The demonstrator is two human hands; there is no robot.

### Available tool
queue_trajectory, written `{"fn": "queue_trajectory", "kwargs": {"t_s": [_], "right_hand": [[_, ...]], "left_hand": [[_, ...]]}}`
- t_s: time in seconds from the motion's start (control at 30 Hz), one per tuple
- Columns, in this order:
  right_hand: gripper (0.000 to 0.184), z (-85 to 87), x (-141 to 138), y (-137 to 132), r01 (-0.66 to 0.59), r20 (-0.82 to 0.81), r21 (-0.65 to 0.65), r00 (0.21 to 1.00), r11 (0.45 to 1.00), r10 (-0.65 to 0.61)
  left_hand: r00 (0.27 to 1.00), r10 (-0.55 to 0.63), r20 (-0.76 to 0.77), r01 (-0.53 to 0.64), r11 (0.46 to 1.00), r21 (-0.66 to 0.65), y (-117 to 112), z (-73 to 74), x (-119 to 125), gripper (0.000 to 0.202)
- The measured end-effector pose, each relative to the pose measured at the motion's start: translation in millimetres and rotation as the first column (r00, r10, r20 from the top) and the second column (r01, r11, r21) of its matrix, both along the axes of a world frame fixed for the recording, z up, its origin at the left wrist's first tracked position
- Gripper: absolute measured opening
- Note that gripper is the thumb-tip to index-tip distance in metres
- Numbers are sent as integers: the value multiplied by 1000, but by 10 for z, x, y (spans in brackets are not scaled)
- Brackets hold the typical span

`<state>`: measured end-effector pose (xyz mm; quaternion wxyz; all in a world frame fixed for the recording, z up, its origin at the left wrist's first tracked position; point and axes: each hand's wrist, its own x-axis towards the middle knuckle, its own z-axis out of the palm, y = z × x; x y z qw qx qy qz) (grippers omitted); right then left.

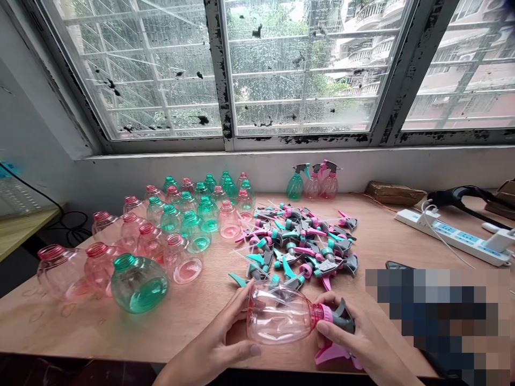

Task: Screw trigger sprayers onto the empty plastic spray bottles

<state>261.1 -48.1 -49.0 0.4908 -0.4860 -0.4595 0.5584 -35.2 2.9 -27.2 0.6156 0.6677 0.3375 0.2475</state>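
Observation:
A clear pink bottle (278, 316) lies sideways in the air near the table's front edge, its base to the left. My left hand (225, 332) holds it around the base end, fingers behind and thumb in front. At its neck sits a spray head (341, 317) with a pink collar, a grey body and a pink trigger that points down. My right hand (356, 332) is closed on this spray head, thumb and fingers at the collar. Just behind the bottle lies a pile of loose spray heads (298, 249) in grey, pink and teal, with thin white tubes.
Several open pink and green bottles (139, 284) stand on the left of the wooden table (193, 327). Three bottles with spray heads (313, 185) stand by the wall. A white power strip (450, 236) and a brown package (394, 193) lie at the right, behind a blurred patch.

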Motion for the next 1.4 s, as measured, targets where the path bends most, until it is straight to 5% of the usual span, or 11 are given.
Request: {"fn": "queue_trajectory", "kwargs": {"t_s": [1.0, 1.17, 1.4], "right_hand": [[33, 3, 13, -1, -20, -20, 25, 1000, 999, 21], [30, -6, 12, 8, -38, -14, 38, 999, 999, 39], [33, -13, 3, 7, -28, -21, 19, 999, 999, 28]], "left_hand": [[1000, 3, -30, -2, 999, 41, -7, 70, 39, 95], [997, 5, -76, 1, 997, 79, -20, 72, 27, 111], [995, 27, -96, -20, 997, 81, -3, -2, -6, 87]]}}
